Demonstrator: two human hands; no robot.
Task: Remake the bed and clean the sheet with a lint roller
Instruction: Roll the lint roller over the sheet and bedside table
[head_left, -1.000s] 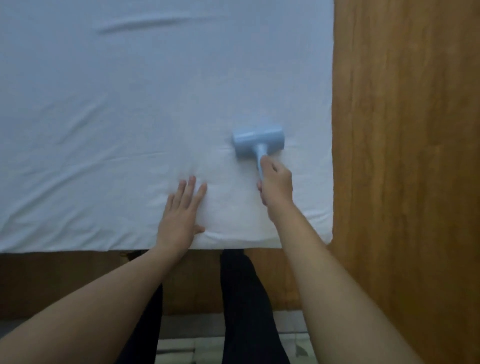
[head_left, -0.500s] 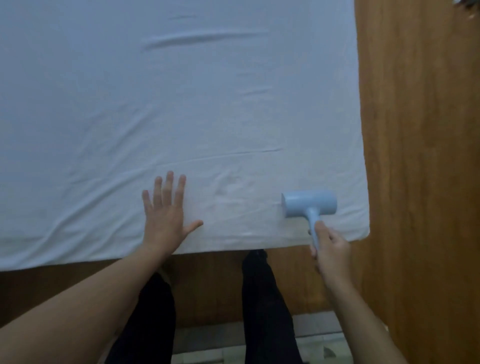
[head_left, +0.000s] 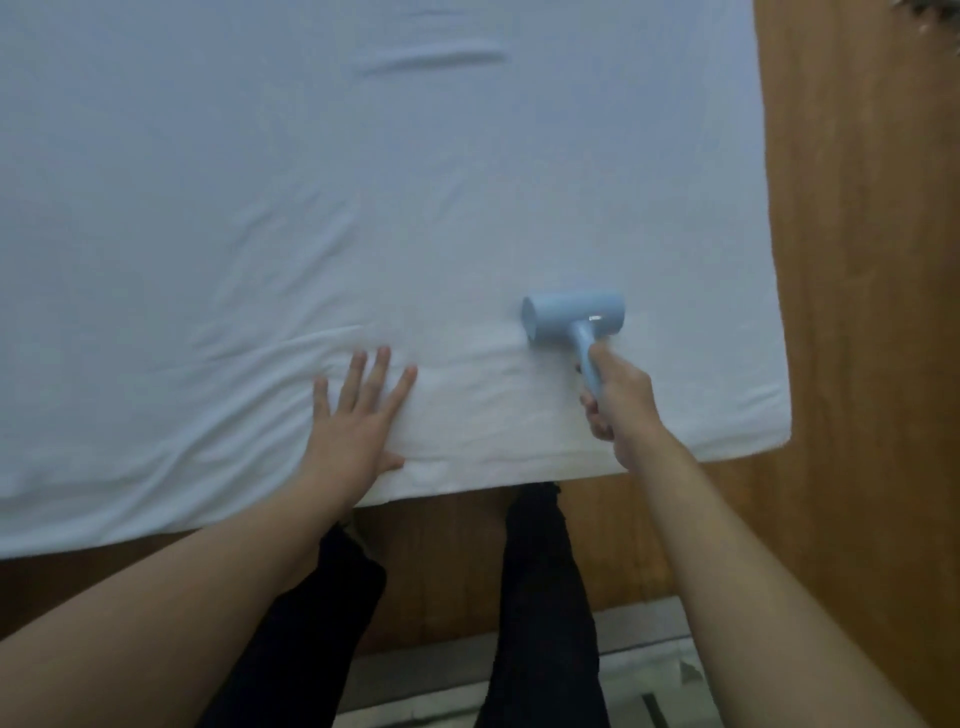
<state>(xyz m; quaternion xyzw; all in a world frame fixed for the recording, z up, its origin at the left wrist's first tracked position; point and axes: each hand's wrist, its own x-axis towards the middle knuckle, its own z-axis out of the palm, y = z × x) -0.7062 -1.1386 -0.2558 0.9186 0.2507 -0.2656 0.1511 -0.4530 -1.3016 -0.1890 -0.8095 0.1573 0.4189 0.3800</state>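
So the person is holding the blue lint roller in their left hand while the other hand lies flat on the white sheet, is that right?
Not quite. The head view shows the blue lint roller gripped by its handle in the right hand, not the left. The left hand is the one lying flat, fingers spread, on the white sheet.

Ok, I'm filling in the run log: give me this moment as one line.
step: rolling sheet | right hand: grips lint roller handle | left hand: flat on sheet | roller: near bed's right corner
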